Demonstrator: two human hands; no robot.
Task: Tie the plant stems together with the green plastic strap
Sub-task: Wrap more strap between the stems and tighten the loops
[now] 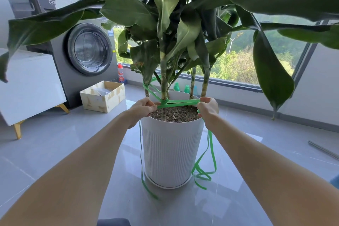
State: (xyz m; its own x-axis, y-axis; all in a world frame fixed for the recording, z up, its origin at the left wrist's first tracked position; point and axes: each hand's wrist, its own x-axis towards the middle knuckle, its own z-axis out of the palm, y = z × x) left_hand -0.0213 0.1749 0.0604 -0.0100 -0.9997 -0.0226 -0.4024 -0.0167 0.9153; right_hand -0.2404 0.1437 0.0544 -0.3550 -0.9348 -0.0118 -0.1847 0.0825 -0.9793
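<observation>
Stretching level just above the soil [176,113] of the white pot [172,143], the green plastic strap [178,103] crosses itself in a half-knot [164,102] against the front stem [163,82]. It also loops a rear stem [147,93] near the pot's left rim. The left hand [142,108] pinches one end over the pot's left rim and the right hand [208,109] pinches the other over the right rim, with the strap taut between them. Loose tails [211,152] hang down both sides of the pot. Probable risks:
- An uneven pull could bend or bruise the thin front stem.
- The slick strap could slip through the fingers and slacken the half-knot.
- A hard tug could rock the pot.

A washing machine [86,49] and a cardboard box [102,97] stand behind the pot, to its left.
</observation>
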